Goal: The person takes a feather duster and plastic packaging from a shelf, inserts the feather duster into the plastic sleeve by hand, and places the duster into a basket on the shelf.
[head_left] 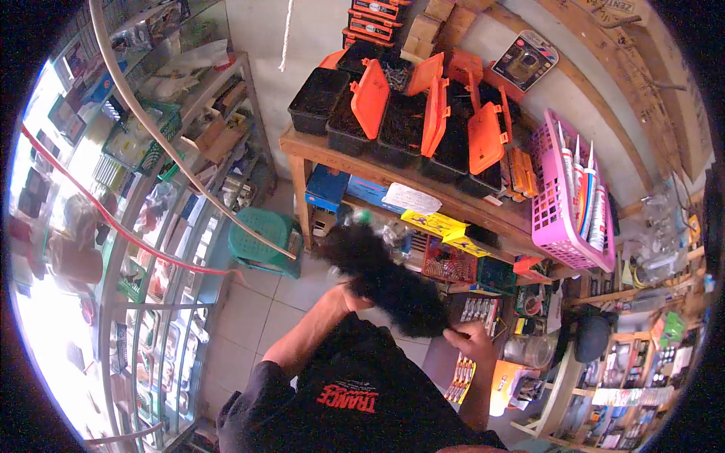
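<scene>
A black fluffy duster is held slantwise in front of my chest, its edges soft and blurred. My right hand is closed around its lower right end. My left hand sits against the underside of the duster, toward its upper left part. The duster covers the fingers of that hand, so their grip is hidden. Beyond the duster stands a wooden bench bearing black bins with orange lids, several of them raised.
A pink basket of sealant tubes stands at the bench's right end. A green stool is on the tiled floor. Glass shelving lines the left side. A pale hose and a red cord cross the left side of view.
</scene>
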`<state>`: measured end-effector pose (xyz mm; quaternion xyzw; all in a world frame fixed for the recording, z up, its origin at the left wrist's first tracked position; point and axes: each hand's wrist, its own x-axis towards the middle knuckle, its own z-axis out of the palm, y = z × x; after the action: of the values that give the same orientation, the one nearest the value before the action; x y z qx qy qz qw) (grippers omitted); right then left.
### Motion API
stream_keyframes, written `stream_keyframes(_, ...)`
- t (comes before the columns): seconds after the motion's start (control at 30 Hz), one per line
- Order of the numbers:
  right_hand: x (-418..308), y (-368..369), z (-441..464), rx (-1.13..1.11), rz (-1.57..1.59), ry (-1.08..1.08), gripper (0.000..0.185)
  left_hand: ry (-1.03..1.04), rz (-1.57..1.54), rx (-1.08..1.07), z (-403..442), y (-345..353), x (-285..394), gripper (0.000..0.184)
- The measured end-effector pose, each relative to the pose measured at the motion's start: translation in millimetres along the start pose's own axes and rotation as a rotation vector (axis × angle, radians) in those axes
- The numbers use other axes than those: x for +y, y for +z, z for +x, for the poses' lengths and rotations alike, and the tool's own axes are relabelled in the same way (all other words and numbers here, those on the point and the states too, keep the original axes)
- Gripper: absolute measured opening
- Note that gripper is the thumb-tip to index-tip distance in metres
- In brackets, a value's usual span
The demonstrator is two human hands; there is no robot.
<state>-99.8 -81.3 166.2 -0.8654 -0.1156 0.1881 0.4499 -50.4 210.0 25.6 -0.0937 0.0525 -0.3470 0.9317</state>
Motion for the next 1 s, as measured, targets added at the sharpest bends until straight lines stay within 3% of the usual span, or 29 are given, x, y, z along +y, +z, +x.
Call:
stream_keyframes(0.03,-2,0,2,-0.093,-0.014,0.006,0.03,0.072,0.081,0.026,-4,0,0,0.034)
stream_keyframes(0.07,-5,1,1,-0.039,0.039,0.009,0.03,0.141,0.163,0.059,-8,1,-1,0.038)
stream_keyframes(0.13,-13,8,2,0.038,0.061,0.026,0.031,0.024,0.408,0.172,-1,0,2,0.036)
stream_keyframes(0.23,-13,12,1,-0.02,0.03,0.013,0.031,0.202,0.266,-0.004,8,-8,2,0.038)
stream_keyframes(0.27,-12,12,1,-0.067,0.009,0.001,0.031,0.183,0.085,-0.151,19,-33,6,0.039)
stream_keyframes(0.33,-9,23,2,0.049,0.061,-0.027,0.032,0.169,0.008,-0.115,21,-16,1,0.039)
stream_keyframes(0.4,-7,29,0,0.063,0.056,-0.019,0.032,0.176,0.21,0.253,2,75,-11,0.038)
stream_keyframes(0.5,-5,30,-3,0.04,0.005,-0.003,0.033,0.184,0.013,-0.066,18,20,-4,0.038)
stream_keyframes(0.6,-4,38,-5,0.149,0.052,-0.03,0.035,0.185,0.131,-0.123,22,1,7,0.03)
stream_keyframes(0.67,11,35,-8,0.06,-0.01,-0.072,0.037,0.13,0.104,-0.506,41,7,7,0.03)
stream_keyframes(0.77,10,41,-11,0.095,0.013,-0.044,0.04,0.297,0.315,-0.313,41,6,0,0.038)
stream_keyframes(0.8,11,42,-13,0.09,0.016,-0.03,0.04,0.34,0.479,-0.092,34,7,2,0.042)
stream_keyframes(0.87,21,42,-18,0.041,0.001,-0.016,0.041,0.324,0.445,-0.031,34,9,11,0.047)
stream_keyframes(0.93,24,43,-20,0.027,-0.008,0.011,0.032,0.349,0.299,-0.356,46,17,18,0.051)
stream_keyframes(1.0,25,47,-25,0.051,-0.046,0.059,0.026,0.664,0.8,-0.181,55,6,11,0.056)
